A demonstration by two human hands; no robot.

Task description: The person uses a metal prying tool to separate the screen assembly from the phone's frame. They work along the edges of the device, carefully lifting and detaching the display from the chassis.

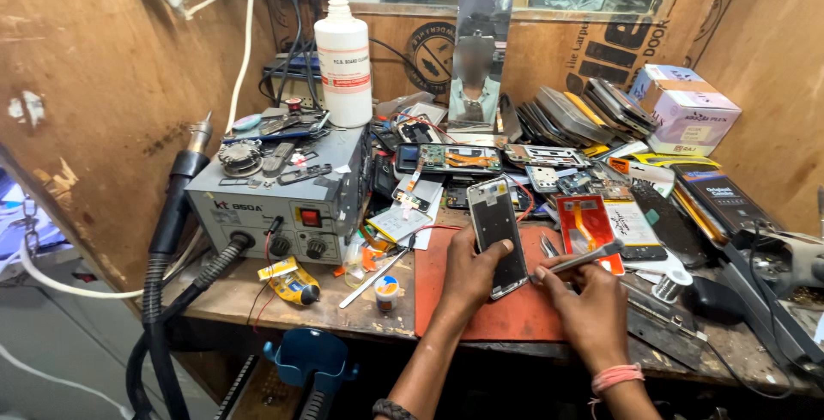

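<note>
I am gripping the phone frame (497,235) in my left hand (468,274) above the red mat (446,296), while my right hand (588,304) is pinching the tweezers (577,261). I am fearing the tip slips and scratches it; beyond, loose boards (451,159) are crowding.

my left hand (470,272) curls in a grip, thumb up; my right hand (590,300) is closed, wrist bent inward

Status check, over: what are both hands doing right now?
Left hand gripping phone frame, tilted upright over red mat. Right hand holding metal tweezers, tip at frame's right edge. Clutter of phone parts behind, nothing between hands.
</note>
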